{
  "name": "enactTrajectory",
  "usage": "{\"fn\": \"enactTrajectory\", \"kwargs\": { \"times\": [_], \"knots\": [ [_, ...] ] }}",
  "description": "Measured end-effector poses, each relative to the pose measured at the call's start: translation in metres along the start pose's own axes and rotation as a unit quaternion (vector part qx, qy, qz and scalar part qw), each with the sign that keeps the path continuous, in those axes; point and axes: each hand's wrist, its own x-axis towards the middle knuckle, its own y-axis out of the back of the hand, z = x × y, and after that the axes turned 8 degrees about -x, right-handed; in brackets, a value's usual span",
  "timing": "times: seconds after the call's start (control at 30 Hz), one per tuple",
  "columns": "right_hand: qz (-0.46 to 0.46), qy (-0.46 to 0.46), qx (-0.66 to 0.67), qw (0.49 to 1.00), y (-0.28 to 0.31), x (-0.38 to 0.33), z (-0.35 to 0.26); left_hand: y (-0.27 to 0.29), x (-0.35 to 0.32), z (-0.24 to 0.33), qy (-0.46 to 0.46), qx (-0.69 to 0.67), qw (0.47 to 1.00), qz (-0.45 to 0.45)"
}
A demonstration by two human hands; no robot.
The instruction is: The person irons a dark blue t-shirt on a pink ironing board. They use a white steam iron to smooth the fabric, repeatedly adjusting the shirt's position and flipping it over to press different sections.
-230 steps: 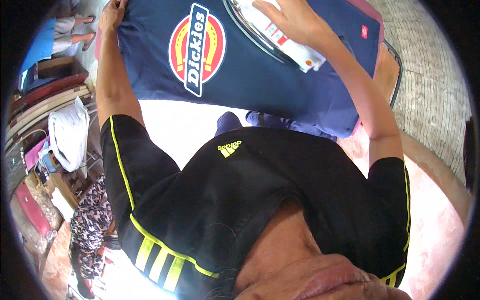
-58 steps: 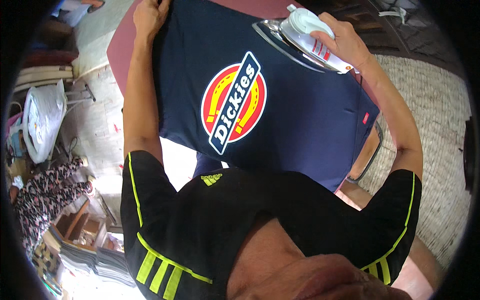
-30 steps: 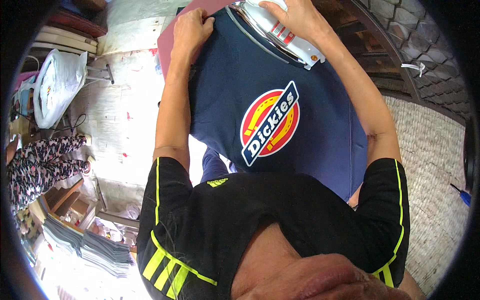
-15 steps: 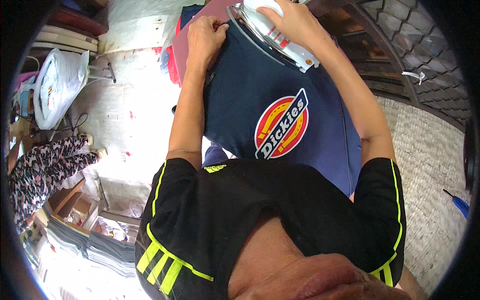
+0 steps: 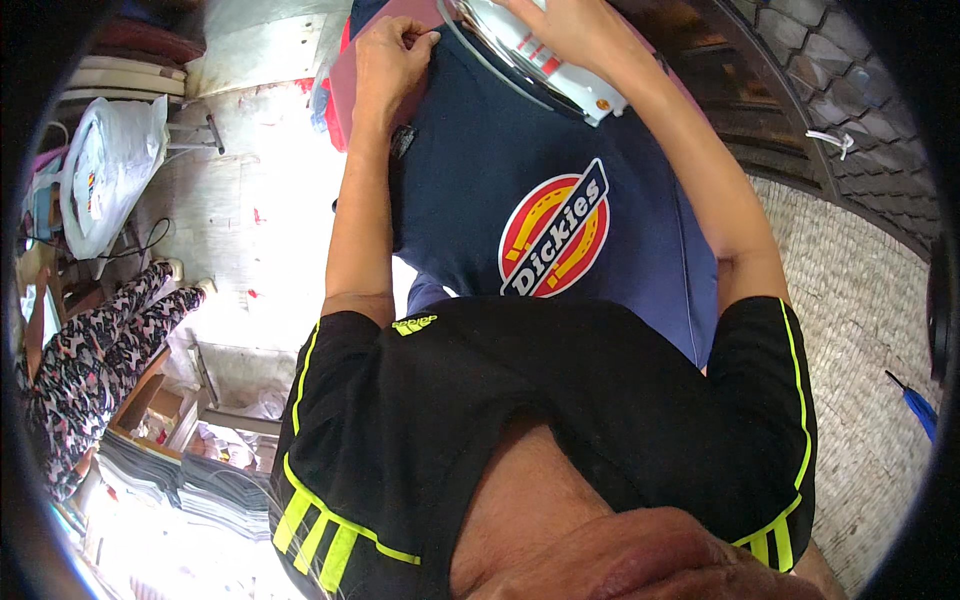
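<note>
A white iron (image 5: 535,60) with red marks rests on navy cloth (image 5: 450,170) at the top of the view. My right hand (image 5: 565,30) is closed round its handle, which is partly cut off by the upper edge. To its left, my left hand (image 5: 393,60) has its fingers curled in and its thumb against the cloth's left edge, pinching it. A large red, yellow and white emblem (image 5: 556,228) shows on the cloth near my chest. Beneath the cloth, a pink board cover (image 5: 345,85) shows at the left.
A dark metal lattice gate (image 5: 840,100) stands at the right. A blue umbrella (image 5: 918,412) lies at the far right. On the left are a plastic-wrapped round thing (image 5: 112,178), another person's patterned trousers (image 5: 100,350) and stacked grey cloth (image 5: 215,500).
The iron and both hands sit slightly higher and further left in the picture, as does the emblem. My grip on the iron and on the cloth's edge looks the same.
</note>
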Motion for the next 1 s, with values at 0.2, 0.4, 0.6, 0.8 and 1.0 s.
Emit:
{"fn": "enactTrajectory", "kwargs": {
  "times": [0.2,0.4,0.6,0.8,1.0],
  "knots": [
    [-0.008,0.012,-0.044,0.999,-0.003,0.0,0.003,-0.003,-0.001,-0.002,0.015,0.013,1.0,0.004],
    [0.0,0.079,-0.043,0.996,0.01,-0.024,0.022,-0.002,0.013,-0.01,0.082,0.006,0.996,-0.032],
    [-0.067,0.159,-0.04,0.984,0.032,-0.042,0.06,0.001,0.032,-0.024,0.089,0.04,0.992,-0.084],
    [-0.035,0.262,-0.022,0.964,0.01,-0.02,0.032,0.012,0.01,-0.027,-0.024,-0.016,0.999,0.015],
    [-0.025,0.287,-0.052,0.956,-0.001,-0.011,0.015,0.009,-0.123,0.041,-0.191,0.069,0.979,-0.019]
  ]
}}
